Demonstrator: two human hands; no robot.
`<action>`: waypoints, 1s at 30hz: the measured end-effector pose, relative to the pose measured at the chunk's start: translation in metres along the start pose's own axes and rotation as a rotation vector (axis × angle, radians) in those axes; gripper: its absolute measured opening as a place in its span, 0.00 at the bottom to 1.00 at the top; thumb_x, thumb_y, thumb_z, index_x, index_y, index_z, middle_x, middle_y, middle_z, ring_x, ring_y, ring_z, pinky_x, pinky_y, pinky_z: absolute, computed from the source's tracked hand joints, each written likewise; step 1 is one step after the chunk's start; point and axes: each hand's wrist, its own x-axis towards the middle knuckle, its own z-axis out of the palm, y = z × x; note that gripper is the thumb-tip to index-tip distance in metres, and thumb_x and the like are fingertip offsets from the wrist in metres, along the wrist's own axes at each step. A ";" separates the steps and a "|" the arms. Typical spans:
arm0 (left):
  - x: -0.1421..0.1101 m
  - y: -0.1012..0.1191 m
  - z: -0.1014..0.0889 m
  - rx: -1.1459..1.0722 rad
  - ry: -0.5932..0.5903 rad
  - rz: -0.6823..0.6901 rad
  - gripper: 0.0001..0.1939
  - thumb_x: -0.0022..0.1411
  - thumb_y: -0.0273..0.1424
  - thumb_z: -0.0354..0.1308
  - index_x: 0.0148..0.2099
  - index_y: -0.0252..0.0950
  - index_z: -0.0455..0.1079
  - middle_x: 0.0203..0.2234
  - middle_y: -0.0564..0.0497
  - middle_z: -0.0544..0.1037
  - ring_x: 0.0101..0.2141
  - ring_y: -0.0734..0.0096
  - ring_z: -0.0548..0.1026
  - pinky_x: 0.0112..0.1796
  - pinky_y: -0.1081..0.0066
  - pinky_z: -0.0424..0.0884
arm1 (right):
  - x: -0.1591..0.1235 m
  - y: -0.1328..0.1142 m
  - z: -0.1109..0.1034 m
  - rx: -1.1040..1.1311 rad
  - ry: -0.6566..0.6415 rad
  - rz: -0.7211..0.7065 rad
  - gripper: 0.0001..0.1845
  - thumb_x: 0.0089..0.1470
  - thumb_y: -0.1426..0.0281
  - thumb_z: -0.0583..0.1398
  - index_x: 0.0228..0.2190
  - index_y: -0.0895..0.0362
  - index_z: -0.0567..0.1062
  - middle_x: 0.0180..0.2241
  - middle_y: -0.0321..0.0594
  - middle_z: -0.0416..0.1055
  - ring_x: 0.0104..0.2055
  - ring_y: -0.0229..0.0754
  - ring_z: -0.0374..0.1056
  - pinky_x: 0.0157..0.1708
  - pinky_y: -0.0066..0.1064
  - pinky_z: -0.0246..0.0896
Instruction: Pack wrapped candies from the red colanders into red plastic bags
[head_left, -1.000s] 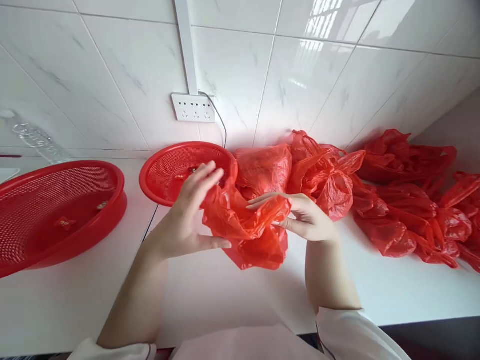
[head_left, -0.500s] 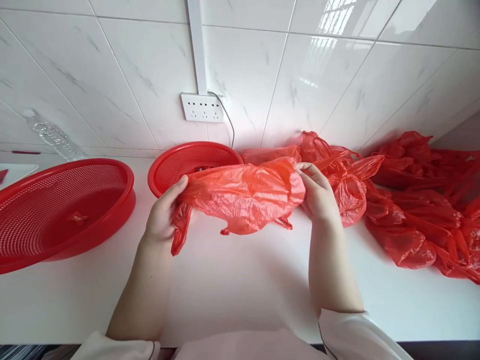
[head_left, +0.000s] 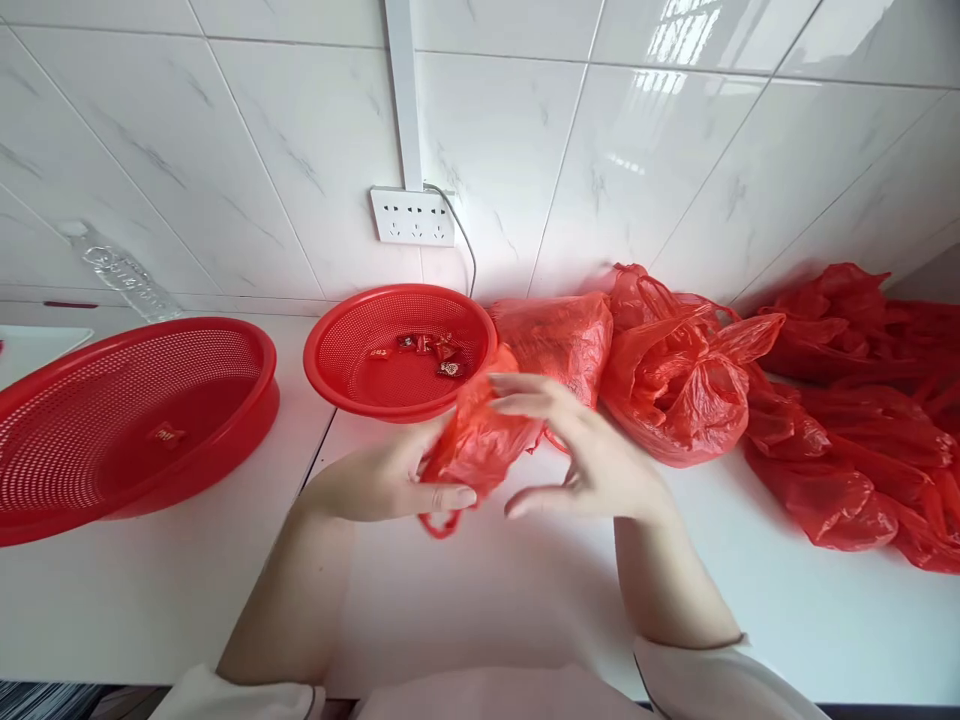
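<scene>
A crumpled red plastic bag (head_left: 480, 440) is bunched up between my hands above the white counter. My left hand (head_left: 397, 475) grips its near left side, thumb on top, with a red handle loop hanging below. On the right, my right hand (head_left: 577, 450) has its fingers and thumb spread apart around the bag's other side; the fingertips lie close to the plastic, and whether they touch it I cannot tell. Just behind the bag stands a round red basket (head_left: 337, 395) with several small wrapped candies (head_left: 424, 345) in it.
At the left is a larger red basket (head_left: 247, 420) holding one small wrapped piece (head_left: 166, 434). Filled red bags (head_left: 682, 390) crowd the right side of the counter (head_left: 480, 620). A clear plastic bottle (head_left: 127, 275) lies by the wall, left of a power socket (head_left: 412, 217).
The bag was stretched wide between both hands; now it is gathered into a smaller bundle. My hands have come together, and my right hand's fingers have spread. The smaller basket's candies are uncovered.
</scene>
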 end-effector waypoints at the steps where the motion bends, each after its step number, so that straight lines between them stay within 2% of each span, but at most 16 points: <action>1: 0.002 0.001 0.001 -0.039 -0.037 0.046 0.23 0.60 0.35 0.60 0.57 0.39 0.65 0.35 0.48 0.77 0.33 0.66 0.76 0.36 0.67 0.73 | 0.000 -0.001 0.005 0.008 -0.074 0.006 0.38 0.49 0.59 0.68 0.58 0.52 0.63 0.63 0.49 0.57 0.62 0.53 0.59 0.57 0.44 0.63; 2: 0.004 0.001 0.001 -0.062 -0.051 0.084 0.23 0.62 0.35 0.58 0.59 0.38 0.64 0.39 0.46 0.77 0.37 0.64 0.76 0.40 0.64 0.73 | 0.001 0.000 0.010 0.010 -0.091 0.028 0.36 0.51 0.60 0.67 0.59 0.51 0.62 0.64 0.47 0.55 0.62 0.52 0.59 0.57 0.44 0.63; 3: 0.006 0.001 0.002 -0.064 -0.035 0.110 0.22 0.64 0.35 0.55 0.60 0.38 0.64 0.42 0.45 0.76 0.41 0.62 0.76 0.44 0.62 0.72 | 0.001 0.001 0.015 0.013 -0.065 0.062 0.31 0.55 0.63 0.64 0.58 0.50 0.63 0.63 0.45 0.58 0.61 0.50 0.61 0.56 0.42 0.64; 6: 0.012 -0.002 0.005 0.015 0.114 0.098 0.18 0.69 0.34 0.48 0.59 0.40 0.66 0.51 0.45 0.73 0.52 0.59 0.70 0.53 0.59 0.66 | 0.003 0.009 0.025 0.075 0.071 0.193 0.17 0.62 0.70 0.55 0.52 0.50 0.69 0.52 0.41 0.71 0.51 0.44 0.70 0.50 0.37 0.67; 8: 0.016 -0.006 0.010 0.091 0.218 0.076 0.18 0.69 0.35 0.47 0.58 0.42 0.66 0.54 0.47 0.71 0.56 0.58 0.67 0.56 0.59 0.63 | 0.005 0.013 0.027 0.136 0.130 0.326 0.15 0.64 0.68 0.53 0.50 0.52 0.72 0.46 0.40 0.75 0.45 0.42 0.72 0.47 0.35 0.68; 10: 0.021 -0.011 0.019 0.195 0.308 0.061 0.19 0.68 0.38 0.51 0.59 0.43 0.66 0.55 0.47 0.69 0.57 0.56 0.65 0.56 0.57 0.62 | 0.006 0.015 0.027 0.193 0.158 0.444 0.17 0.66 0.63 0.50 0.49 0.52 0.74 0.44 0.40 0.76 0.44 0.43 0.73 0.47 0.35 0.67; 12: 0.026 -0.017 0.030 0.313 0.403 0.061 0.26 0.62 0.42 0.58 0.61 0.45 0.64 0.55 0.45 0.68 0.55 0.51 0.67 0.53 0.55 0.66 | 0.007 0.016 0.027 0.261 0.177 0.496 0.20 0.66 0.59 0.49 0.48 0.52 0.75 0.44 0.39 0.76 0.47 0.44 0.72 0.50 0.36 0.65; 14: 0.032 -0.025 0.041 0.421 0.472 0.058 0.37 0.54 0.44 0.65 0.64 0.48 0.60 0.55 0.43 0.67 0.51 0.46 0.70 0.47 0.53 0.70 | 0.007 0.017 0.026 0.360 0.228 0.517 0.21 0.66 0.57 0.49 0.49 0.52 0.75 0.47 0.40 0.75 0.51 0.44 0.70 0.54 0.38 0.63; 16: 0.037 -0.032 0.050 0.511 0.502 0.038 0.47 0.47 0.44 0.69 0.67 0.50 0.54 0.56 0.40 0.65 0.46 0.43 0.73 0.41 0.52 0.71 | 0.006 0.021 0.023 0.491 0.301 0.521 0.22 0.65 0.55 0.49 0.49 0.52 0.75 0.48 0.40 0.74 0.52 0.45 0.70 0.55 0.39 0.63; 18: 0.041 -0.037 0.057 0.534 0.520 0.023 0.53 0.45 0.44 0.71 0.70 0.50 0.49 0.57 0.38 0.64 0.44 0.43 0.74 0.39 0.53 0.71 | 0.006 0.025 0.018 0.622 0.339 0.525 0.24 0.65 0.54 0.48 0.51 0.51 0.73 0.49 0.41 0.74 0.52 0.45 0.70 0.54 0.39 0.65; 20: 0.045 -0.039 0.060 0.426 0.525 0.048 0.53 0.49 0.41 0.69 0.71 0.51 0.44 0.55 0.40 0.67 0.43 0.48 0.75 0.40 0.55 0.71 | 0.006 0.029 0.015 0.723 0.327 0.559 0.26 0.65 0.53 0.46 0.55 0.51 0.69 0.47 0.42 0.75 0.51 0.46 0.71 0.49 0.39 0.68; 21: 0.047 -0.039 0.059 0.328 0.524 0.073 0.49 0.54 0.39 0.66 0.71 0.50 0.43 0.53 0.41 0.70 0.42 0.52 0.75 0.41 0.57 0.72 | 0.007 0.031 0.015 0.752 0.324 0.585 0.27 0.64 0.53 0.45 0.57 0.51 0.68 0.46 0.43 0.75 0.49 0.46 0.72 0.47 0.40 0.70; 24: 0.052 -0.038 0.053 0.032 0.509 0.165 0.37 0.61 0.30 0.56 0.70 0.49 0.48 0.48 0.45 0.74 0.38 0.62 0.75 0.41 0.63 0.72 | 0.008 0.036 0.016 0.801 0.373 0.628 0.28 0.63 0.52 0.46 0.56 0.52 0.68 0.42 0.43 0.76 0.44 0.48 0.74 0.40 0.41 0.72; 27: 0.051 -0.034 0.037 -0.122 0.624 0.237 0.35 0.59 0.25 0.55 0.67 0.47 0.56 0.42 0.47 0.75 0.36 0.65 0.74 0.38 0.66 0.71 | 0.004 0.046 0.009 0.790 0.495 0.668 0.24 0.61 0.52 0.51 0.50 0.51 0.73 0.39 0.41 0.77 0.39 0.47 0.74 0.34 0.39 0.72; 30: 0.043 -0.029 0.017 -0.190 0.787 0.273 0.34 0.56 0.22 0.54 0.64 0.47 0.59 0.32 0.53 0.71 0.31 0.71 0.70 0.35 0.71 0.69 | -0.009 0.060 -0.010 0.584 0.718 0.718 0.18 0.59 0.54 0.55 0.41 0.52 0.76 0.34 0.39 0.77 0.34 0.45 0.74 0.29 0.35 0.71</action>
